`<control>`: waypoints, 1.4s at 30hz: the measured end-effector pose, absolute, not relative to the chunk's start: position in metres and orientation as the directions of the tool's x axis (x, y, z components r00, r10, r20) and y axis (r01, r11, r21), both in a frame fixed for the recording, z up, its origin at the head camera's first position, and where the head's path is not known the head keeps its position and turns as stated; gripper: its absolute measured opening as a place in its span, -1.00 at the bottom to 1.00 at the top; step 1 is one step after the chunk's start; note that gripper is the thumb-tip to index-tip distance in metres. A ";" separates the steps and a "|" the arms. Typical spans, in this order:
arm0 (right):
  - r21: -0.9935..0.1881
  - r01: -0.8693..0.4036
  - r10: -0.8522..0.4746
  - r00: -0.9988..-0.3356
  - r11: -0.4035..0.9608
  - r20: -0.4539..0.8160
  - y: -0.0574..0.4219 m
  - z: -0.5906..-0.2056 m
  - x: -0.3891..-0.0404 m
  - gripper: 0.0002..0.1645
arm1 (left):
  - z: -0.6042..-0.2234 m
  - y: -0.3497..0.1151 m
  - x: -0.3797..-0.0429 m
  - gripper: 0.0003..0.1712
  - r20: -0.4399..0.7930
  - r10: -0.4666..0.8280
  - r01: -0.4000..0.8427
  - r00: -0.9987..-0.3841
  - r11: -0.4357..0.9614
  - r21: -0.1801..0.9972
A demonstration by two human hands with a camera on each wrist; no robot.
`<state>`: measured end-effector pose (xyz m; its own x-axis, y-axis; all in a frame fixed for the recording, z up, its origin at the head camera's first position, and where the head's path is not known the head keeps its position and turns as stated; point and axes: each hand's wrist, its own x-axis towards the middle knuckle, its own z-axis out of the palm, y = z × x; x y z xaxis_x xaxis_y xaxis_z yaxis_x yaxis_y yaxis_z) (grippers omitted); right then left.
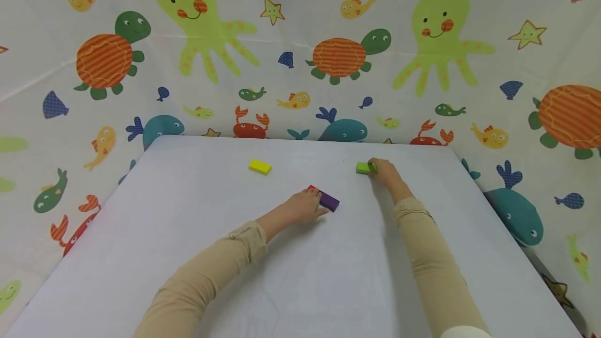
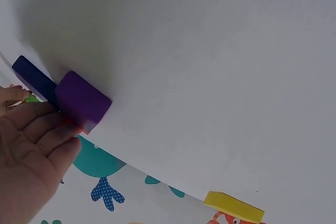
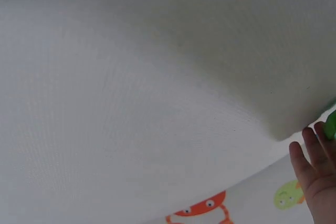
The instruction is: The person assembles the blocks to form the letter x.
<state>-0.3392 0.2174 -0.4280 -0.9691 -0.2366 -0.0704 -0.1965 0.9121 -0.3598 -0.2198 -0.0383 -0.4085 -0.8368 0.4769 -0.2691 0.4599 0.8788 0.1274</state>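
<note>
Toward the middle of the white table, my left hand (image 1: 304, 207) reaches over a purple block (image 1: 328, 201) and a red block (image 1: 311, 188). In the left wrist view its fingers look nearly straight, tips touching the purple block (image 2: 84, 98); a dark blue face (image 2: 34, 80) shows beside it. The red piece is mostly hidden by the fingers, and the thumb stands apart in the head view. Farther right, my right hand (image 1: 386, 173) pinches the right end of a green block (image 1: 363, 167). Only a sliver of green (image 3: 329, 125) shows in the right wrist view.
A yellow block (image 1: 260, 167) lies alone near the back of the white table (image 1: 211, 192), left of both hands. A cloth curtain (image 1: 281, 82) printed with sea animals hangs behind the table and along its sides.
</note>
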 end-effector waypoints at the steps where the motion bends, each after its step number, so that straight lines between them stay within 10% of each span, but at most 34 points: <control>1: -0.360 -0.196 -0.236 -0.969 0.912 -0.071 0.217 -0.427 -0.339 -0.52 | -0.408 -0.039 -0.220 -0.27 -0.268 0.477 0.459 -0.837 0.879 0.128; 42: -0.494 -0.158 -0.185 -0.983 0.855 -0.007 0.207 -0.415 -0.329 -0.51 | -0.408 -0.038 -0.224 -0.28 -0.262 0.481 0.468 -0.837 0.876 0.114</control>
<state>-0.3289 0.2074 -0.4147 -0.9827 -0.1851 -0.0065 -0.1577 0.8549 -0.4941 -0.2239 -0.0379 -0.4078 -0.8369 0.4807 -0.2618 0.4678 0.8765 0.1139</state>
